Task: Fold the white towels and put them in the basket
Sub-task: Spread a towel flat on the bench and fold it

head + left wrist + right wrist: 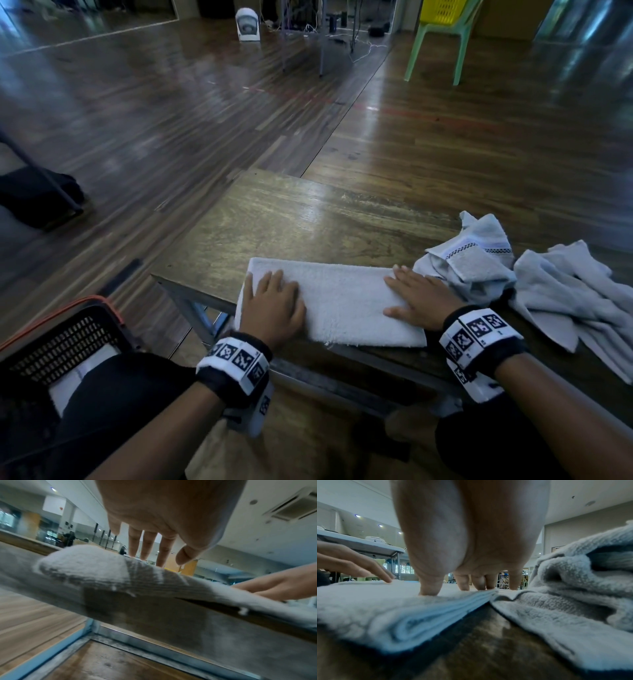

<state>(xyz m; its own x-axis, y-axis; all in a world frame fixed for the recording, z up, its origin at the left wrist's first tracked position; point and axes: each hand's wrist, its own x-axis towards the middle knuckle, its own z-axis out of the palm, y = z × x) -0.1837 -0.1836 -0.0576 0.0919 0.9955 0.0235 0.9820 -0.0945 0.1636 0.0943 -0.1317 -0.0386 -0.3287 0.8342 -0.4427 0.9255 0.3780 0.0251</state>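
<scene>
A folded white towel lies as a long flat strip at the near edge of the low wooden table. My left hand presses flat on its left end with straight fingers. On the right end my right hand lies flat the same way. The left wrist view shows the left hand above the towel. The right wrist view shows the right hand on the layered towel. A black basket with an orange rim stands on the floor at lower left, a folded white towel inside.
Two crumpled pale towels lie on the table's right part, touching the folded towel's right end; the heap rises close beside my right hand. My dark-clad knees are under the table edge. A green chair stands far back.
</scene>
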